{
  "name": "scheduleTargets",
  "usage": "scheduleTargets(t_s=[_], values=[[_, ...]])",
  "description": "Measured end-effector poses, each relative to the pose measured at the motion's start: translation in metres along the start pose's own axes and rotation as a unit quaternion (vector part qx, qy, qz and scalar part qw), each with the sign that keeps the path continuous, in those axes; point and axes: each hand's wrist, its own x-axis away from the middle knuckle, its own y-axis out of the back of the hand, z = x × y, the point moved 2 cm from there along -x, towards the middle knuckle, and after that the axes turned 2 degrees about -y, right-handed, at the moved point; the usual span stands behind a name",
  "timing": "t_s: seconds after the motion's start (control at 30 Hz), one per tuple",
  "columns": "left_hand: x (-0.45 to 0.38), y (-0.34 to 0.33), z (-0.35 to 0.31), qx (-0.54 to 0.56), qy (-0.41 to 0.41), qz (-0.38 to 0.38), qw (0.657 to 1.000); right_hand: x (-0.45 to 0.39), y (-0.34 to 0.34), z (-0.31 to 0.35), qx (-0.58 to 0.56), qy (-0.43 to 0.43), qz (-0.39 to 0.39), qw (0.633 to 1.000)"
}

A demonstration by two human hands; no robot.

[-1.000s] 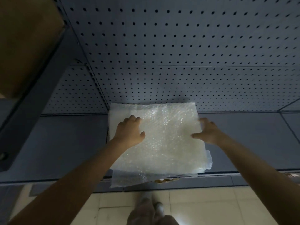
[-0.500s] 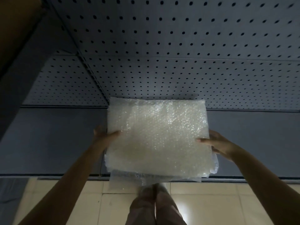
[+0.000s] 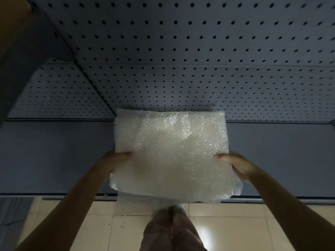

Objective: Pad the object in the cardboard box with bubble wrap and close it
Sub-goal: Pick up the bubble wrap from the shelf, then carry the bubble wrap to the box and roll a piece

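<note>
The stack of bubble wrap sheets [image 3: 170,156] is now held up off the grey shelf [image 3: 54,156], its near edge raised and jutting past the shelf's front edge, whereas a second ago it lay flat on the shelf with both hands resting on top of it. Since half a second ago the hands have kept to the stack's two sides and the stack has come a little closer to the camera, while its far edge still sits close to the pegboard back panel [image 3: 181,51]. The left hand [image 3: 116,160] grips the stack's left edge, thumb curled over the top surface and the fingers hidden underneath. The right hand [image 3: 237,165] grips the right edge in the same way, thumb lying on top and pointing inward, fingers tucked below out of sight. A looser lower sheet sags beneath the stack at the shelf's front edge, and the right near corner of the wrap crumples downward. Below the shelf's front edge lies a pale tiled floor [image 3: 253,223], where the person's trousered legs [image 3: 172,230] stand. A brown cardboard surface [image 3: 12,19] fills the upper left corner; no more of it can be made out.
</note>
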Motion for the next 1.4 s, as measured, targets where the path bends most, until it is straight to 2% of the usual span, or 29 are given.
scheduleTargets(t_s=[0.27,0.47,0.7,1.03,1.23,1.4], values=[[0.004,-0.058,-0.023,0.004,0.0,0.029,1.0,0.049,0.05,-0.019,-0.073,0.033,-0.037,0.996],[0.011,-0.118,-0.059,-0.018,-0.03,0.178,0.983,0.104,0.084,-0.054,-0.141,0.054,-0.122,0.981],[0.009,-0.215,-0.09,-0.116,-0.071,0.266,0.954,0.178,0.116,-0.119,-0.219,0.068,-0.239,0.944],[0.051,-0.368,-0.101,-0.242,-0.113,0.368,0.891,0.285,0.105,-0.23,-0.369,0.063,-0.399,0.837],[0.086,-0.458,-0.089,-0.318,-0.125,0.426,0.838,0.33,0.094,-0.285,-0.441,0.051,-0.465,0.766],[0.119,-0.531,-0.072,-0.374,-0.13,0.457,0.797,0.366,0.1,-0.331,-0.472,0.029,-0.504,0.723]])
